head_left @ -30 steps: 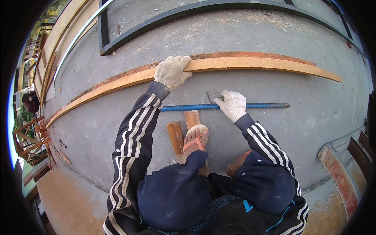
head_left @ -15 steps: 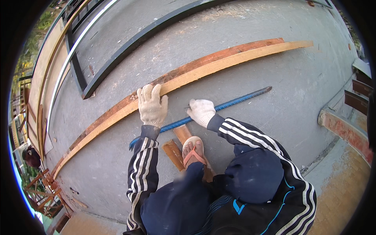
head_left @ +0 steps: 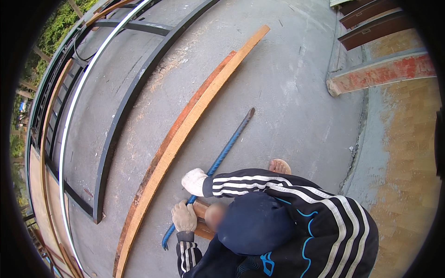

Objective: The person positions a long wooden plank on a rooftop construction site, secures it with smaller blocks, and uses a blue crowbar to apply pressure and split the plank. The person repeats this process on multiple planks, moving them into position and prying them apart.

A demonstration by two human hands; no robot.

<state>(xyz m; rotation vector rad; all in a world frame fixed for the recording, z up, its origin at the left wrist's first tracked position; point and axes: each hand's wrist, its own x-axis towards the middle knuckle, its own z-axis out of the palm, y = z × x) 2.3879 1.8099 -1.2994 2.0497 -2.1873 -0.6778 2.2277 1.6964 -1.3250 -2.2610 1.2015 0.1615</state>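
Note:
My left hand [head_left: 184, 217], in a pale knitted glove, is bent over the lower part of a blue ribbed crowbar [head_left: 225, 150], hiding a stretch of it; whether it grips the bar is unclear. My right hand [head_left: 193, 182], gloved alike, is curled closed beside the crowbar's middle, its fingertips hidden. The bar lies slantwise, its hooked end beyond my left hand and its flat tip far right. Short wood pieces [head_left: 201, 208] lie against my left hand, partly beneath my leg. Two long boards [head_left: 185, 127] rest side by side to the left, apart from both hands.
A dark metal frame [head_left: 121, 106] and a long white strip [head_left: 74, 99] lie left of the boards. At the right stand a red-smeared beam [head_left: 384, 72] and brown panels [head_left: 373, 30]. My sandalled foot [head_left: 280, 166] is on the concrete floor [head_left: 273, 97].
The view has turned, so boards and crowbar now run more steeply. My left hand has left the boards and come to the crowbar and wood pieces. My right hand has drawn closer to it.

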